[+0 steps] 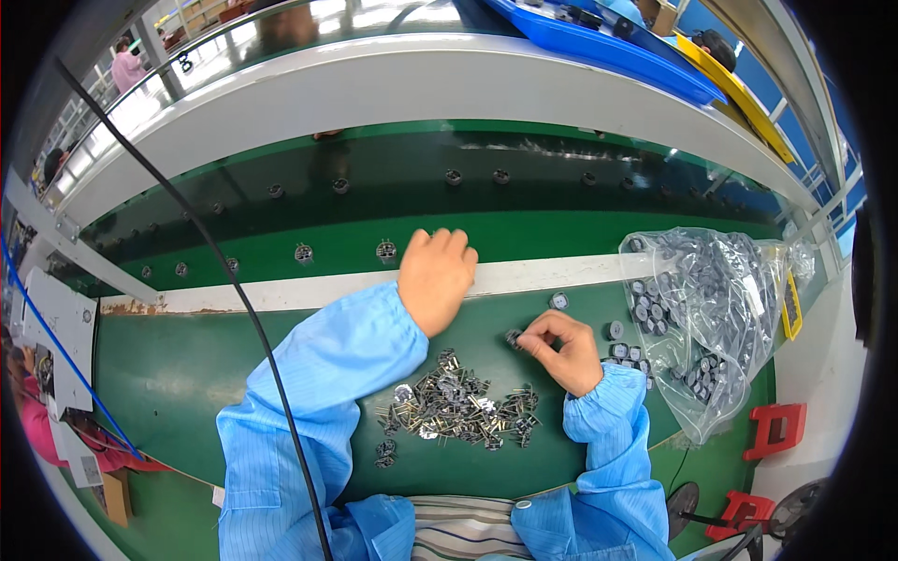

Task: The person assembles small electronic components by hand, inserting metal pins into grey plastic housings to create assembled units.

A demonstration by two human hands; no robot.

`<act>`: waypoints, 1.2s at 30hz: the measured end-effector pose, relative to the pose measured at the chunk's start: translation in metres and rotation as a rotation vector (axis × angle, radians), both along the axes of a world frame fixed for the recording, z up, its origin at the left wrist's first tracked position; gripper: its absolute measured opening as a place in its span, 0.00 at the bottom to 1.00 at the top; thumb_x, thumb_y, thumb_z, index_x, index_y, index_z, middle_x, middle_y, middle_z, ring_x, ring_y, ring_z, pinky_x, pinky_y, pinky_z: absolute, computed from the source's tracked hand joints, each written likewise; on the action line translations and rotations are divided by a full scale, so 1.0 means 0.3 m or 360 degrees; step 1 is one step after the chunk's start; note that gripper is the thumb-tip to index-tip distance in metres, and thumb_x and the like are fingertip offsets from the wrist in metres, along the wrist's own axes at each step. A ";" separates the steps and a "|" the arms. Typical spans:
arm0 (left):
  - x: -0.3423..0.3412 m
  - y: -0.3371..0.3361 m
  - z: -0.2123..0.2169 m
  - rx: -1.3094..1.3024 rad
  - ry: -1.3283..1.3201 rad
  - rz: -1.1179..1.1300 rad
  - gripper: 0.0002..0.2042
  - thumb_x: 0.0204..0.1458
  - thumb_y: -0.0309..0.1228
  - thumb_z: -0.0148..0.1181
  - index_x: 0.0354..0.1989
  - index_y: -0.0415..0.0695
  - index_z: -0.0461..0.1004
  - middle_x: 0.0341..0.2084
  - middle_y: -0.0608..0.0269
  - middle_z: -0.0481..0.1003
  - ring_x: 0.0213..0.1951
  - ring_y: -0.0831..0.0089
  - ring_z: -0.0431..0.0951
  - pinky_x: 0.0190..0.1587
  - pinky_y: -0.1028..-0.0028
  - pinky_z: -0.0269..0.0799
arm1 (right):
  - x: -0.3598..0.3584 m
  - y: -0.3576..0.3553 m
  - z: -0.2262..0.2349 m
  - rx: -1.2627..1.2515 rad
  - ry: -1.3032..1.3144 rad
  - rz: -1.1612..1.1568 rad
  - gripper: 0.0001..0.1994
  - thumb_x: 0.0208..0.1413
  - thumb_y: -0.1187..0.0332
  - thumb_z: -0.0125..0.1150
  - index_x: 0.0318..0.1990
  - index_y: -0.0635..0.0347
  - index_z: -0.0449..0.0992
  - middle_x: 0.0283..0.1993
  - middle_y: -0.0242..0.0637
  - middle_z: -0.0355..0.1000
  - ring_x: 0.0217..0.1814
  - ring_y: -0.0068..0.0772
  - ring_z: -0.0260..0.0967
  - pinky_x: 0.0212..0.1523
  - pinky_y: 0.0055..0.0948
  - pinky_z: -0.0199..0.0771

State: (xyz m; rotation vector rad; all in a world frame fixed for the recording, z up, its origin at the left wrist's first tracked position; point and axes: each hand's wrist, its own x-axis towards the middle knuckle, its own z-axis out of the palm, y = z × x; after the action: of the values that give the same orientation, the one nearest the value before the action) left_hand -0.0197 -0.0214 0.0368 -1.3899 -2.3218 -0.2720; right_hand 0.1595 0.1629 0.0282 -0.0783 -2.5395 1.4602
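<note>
My right hand point(567, 352) pinches a small dark round part point(514, 338) between thumb and fingertips, above the green worktable point(234, 374). My left hand point(437, 280) reaches over the white ledge point(524, 275) at the conveyor's near edge, its fingers curled together. The fingertips point away and are hidden, so what they hold, if anything, cannot be made out. Just left of it, a round part with metal pins point(386, 251) stands on the green belt point(524, 236). Between my forearms lies a loose pile of pinned metal parts point(458, 402).
Loose grey caps point(615, 330) lie beside a clear plastic bag point(697, 309) of similar pieces at the right. More round parts point(303, 253) line the belt. A black cable point(224, 262) crosses the view at left. A blue tray point(608, 51) sits on the upper shelf.
</note>
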 end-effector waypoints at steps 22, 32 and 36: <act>-0.195 -0.372 -0.117 0.0385 -0.0479 0.0304 0.08 0.50 0.32 0.73 0.36 0.43 0.86 0.29 0.60 0.78 0.31 0.63 0.79 0.35 0.62 0.68 | -0.022 -0.008 -0.023 0.0618 0.0662 -0.0180 0.11 0.40 0.73 0.78 0.29 0.58 0.79 0.31 0.35 0.75 0.38 0.42 0.72 0.38 0.39 0.71; -0.008 -0.200 0.031 0.0334 -0.0222 -0.0076 0.20 0.44 0.25 0.74 0.48 0.47 0.81 0.38 0.61 0.74 0.43 0.60 0.75 0.45 0.61 0.63 | -0.032 0.027 -0.071 0.0939 0.0553 -0.0198 0.09 0.46 0.68 0.77 0.31 0.55 0.80 0.32 0.32 0.73 0.41 0.41 0.71 0.41 0.39 0.69; 0.091 -0.059 0.025 0.0194 -0.0784 -0.0540 0.15 0.51 0.33 0.73 0.47 0.48 0.81 0.39 0.63 0.75 0.43 0.62 0.76 0.45 0.61 0.65 | -0.019 0.033 -0.063 0.0924 0.0519 -0.0167 0.08 0.47 0.68 0.76 0.31 0.55 0.79 0.32 0.30 0.73 0.40 0.39 0.70 0.40 0.38 0.66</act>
State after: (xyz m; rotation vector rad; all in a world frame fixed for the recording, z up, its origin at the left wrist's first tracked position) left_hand 0.0077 -0.0392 0.0442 -1.8090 -2.3633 -0.9345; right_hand 0.1537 0.1728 0.0094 0.1073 -2.5222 0.5953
